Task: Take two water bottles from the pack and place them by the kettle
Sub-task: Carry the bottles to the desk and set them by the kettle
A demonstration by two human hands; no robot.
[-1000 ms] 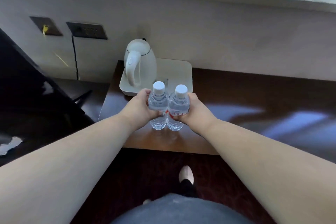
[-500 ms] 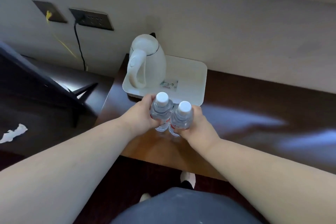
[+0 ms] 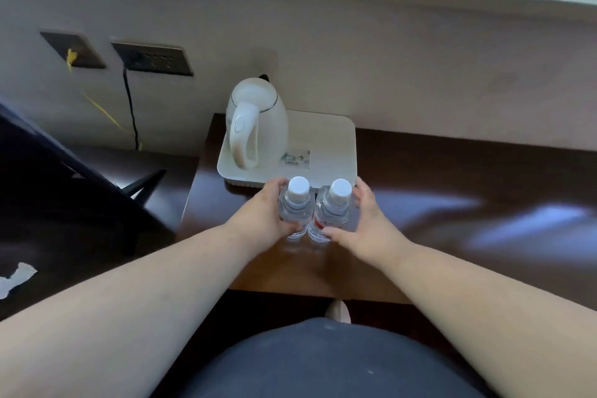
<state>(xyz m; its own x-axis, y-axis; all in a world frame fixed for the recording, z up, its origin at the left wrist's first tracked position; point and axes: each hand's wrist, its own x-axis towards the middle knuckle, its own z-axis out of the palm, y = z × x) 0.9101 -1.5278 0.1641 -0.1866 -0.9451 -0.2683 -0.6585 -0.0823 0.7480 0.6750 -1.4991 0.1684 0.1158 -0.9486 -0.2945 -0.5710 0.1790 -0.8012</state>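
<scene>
With the left hand [image 3: 258,215] gripping one bottle [image 3: 295,208] and the right hand [image 3: 366,223] opening off the other bottle [image 3: 332,208], let go gently so both stand upright on the counter [image 3: 452,178] just in front of the kettle [image 3: 256,126].

Two clear water bottles, left bottle [image 3: 295,208] and right bottle [image 3: 332,210], white caps, upright, side by side, apparently touching; on counter [image 3: 452,191] just before the white kettle [image 3: 256,123].
</scene>
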